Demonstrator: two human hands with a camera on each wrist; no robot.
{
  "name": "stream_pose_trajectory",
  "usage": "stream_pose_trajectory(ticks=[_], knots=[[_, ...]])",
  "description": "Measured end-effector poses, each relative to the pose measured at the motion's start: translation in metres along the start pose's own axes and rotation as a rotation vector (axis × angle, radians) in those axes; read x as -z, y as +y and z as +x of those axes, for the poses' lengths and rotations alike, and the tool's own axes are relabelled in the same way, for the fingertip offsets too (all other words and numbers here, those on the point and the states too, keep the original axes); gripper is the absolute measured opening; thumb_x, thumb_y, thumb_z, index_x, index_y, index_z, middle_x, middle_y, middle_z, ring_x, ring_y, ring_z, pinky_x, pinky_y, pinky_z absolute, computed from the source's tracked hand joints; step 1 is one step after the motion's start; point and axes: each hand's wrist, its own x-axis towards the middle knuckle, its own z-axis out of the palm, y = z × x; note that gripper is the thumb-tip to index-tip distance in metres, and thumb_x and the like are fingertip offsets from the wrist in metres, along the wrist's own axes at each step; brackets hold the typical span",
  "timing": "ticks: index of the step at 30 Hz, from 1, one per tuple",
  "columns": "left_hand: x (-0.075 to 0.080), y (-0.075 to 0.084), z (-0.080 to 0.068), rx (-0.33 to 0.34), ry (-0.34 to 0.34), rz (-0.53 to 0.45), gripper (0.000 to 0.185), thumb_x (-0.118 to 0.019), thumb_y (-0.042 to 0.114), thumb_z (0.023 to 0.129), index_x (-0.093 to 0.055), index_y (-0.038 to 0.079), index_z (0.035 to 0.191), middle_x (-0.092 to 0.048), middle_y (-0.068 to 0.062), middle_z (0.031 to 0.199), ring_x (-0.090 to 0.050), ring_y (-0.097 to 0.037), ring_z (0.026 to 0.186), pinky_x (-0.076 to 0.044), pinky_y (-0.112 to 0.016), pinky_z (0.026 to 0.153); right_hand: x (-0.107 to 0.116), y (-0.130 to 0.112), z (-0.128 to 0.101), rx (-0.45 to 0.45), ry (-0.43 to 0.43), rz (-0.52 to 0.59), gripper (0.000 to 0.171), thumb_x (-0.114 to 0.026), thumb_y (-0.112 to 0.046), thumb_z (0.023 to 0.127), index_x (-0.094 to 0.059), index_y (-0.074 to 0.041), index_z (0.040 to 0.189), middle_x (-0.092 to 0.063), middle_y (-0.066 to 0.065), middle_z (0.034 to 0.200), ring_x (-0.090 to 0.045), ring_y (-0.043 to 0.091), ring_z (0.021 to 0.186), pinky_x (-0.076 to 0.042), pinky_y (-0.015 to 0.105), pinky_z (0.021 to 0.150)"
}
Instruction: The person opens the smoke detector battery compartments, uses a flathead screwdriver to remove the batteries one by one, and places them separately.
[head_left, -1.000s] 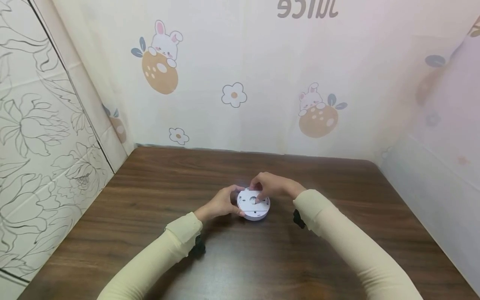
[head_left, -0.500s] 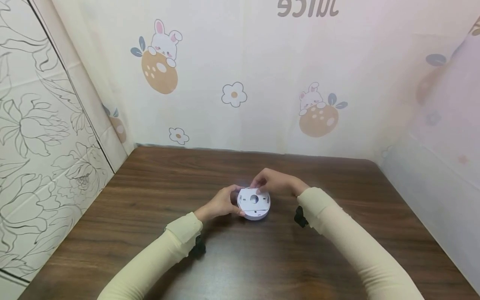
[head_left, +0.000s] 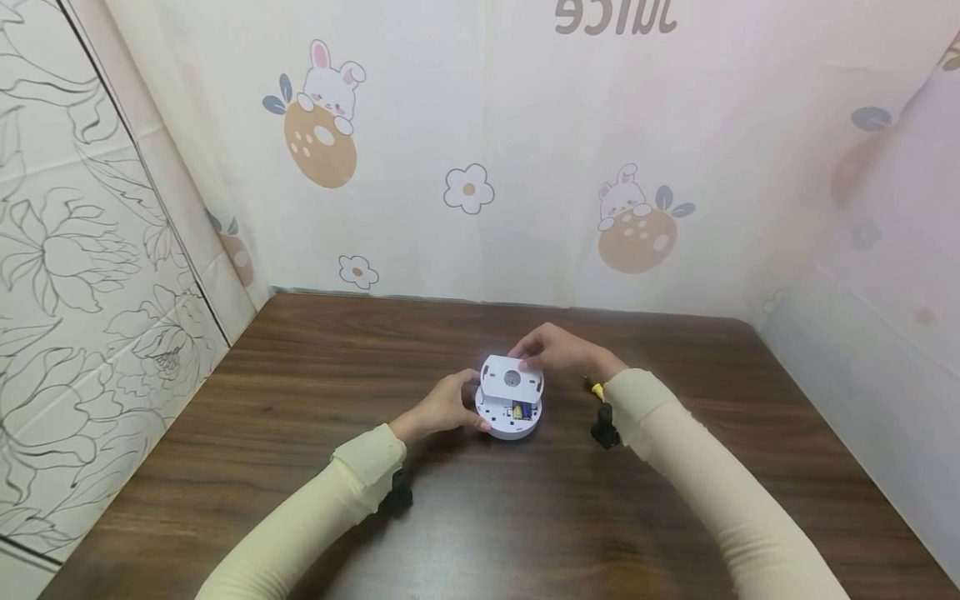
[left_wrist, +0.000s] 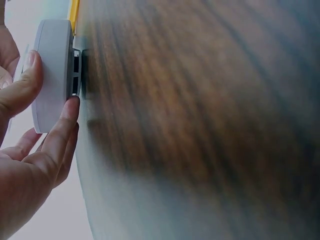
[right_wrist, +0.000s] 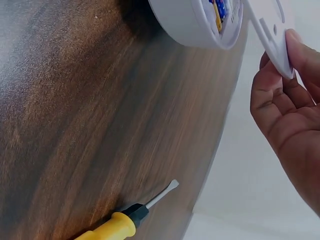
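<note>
Our left hand (head_left: 442, 406) has its grip around one round white plastic device (head_left: 510, 417) resting mid-desk (head_left: 300, 433); our right hand (head_left: 558, 350) pinches its one flat white cover (head_left: 512, 377), lifted off, exposing batteries (head_left: 523, 409). One yellow-handled screwdriver (right_wrist: 125, 220) lies beside it on dark woodgrain.

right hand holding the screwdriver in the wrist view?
No: the yellow-handled screwdriver lies on the table, while the right hand pinches the white cover plate lifted off the round device.
</note>
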Motion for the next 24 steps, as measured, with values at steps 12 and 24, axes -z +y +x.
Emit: stream_pose_trajectory(ticks=[12, 24], knots=[[-0.001, -0.003, 0.001, 0.013, -0.002, 0.000, 0.074, -0.087, 0.012, 0.068, -0.050, 0.003, 0.131, -0.059, -0.010, 0.118, -0.053, -0.023, 0.103, -0.044, -0.042, 0.097, 0.009, 0.016, 0.007, -0.098, 0.140, 0.217, 0.023, -0.061, -0.005, 0.092, -0.068, -0.001, 0.113, -0.068, 0.011, 0.101, -0.061, 0.027, 0.091, -0.051, 0.036, 0.082], [-0.003, -0.001, 0.000, 0.026, 0.008, -0.002, 0.075, -0.087, 0.010, 0.067, -0.051, 0.005, 0.132, -0.059, -0.011, 0.118, -0.053, -0.023, 0.099, -0.046, -0.040, 0.091, 0.011, 0.027, 0.009, -0.213, 0.335, 0.346, 0.028, -0.055, -0.001, 0.094, -0.060, 0.008, 0.120, -0.061, 0.020, 0.108, -0.057, 0.027, 0.092, -0.052, 0.032, 0.076]])
